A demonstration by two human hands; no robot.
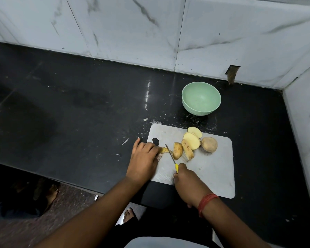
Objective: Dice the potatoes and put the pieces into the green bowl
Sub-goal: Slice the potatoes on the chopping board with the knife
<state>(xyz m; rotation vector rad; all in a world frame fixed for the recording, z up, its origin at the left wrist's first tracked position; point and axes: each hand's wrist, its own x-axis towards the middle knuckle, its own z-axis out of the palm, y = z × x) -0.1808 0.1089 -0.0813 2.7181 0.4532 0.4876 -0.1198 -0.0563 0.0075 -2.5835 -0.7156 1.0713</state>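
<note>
A grey cutting board [213, 169] lies on the black counter. On it are a whole potato [209, 144], several cut potato halves and slices [188, 143], and a small potato piece [164, 150] under the fingers of my left hand [144, 159], which holds it down. My right hand [187, 183] grips a yellow-handled knife [172, 157], its blade set just right of that piece. The green bowl [201, 97] stands behind the board with nothing visible inside.
Marble-tiled walls [168, 33] close off the back and the right side. The black counter [70, 108] stretches wide to the left. The counter's front edge runs near my body, with the floor and bare feet [129, 214] below.
</note>
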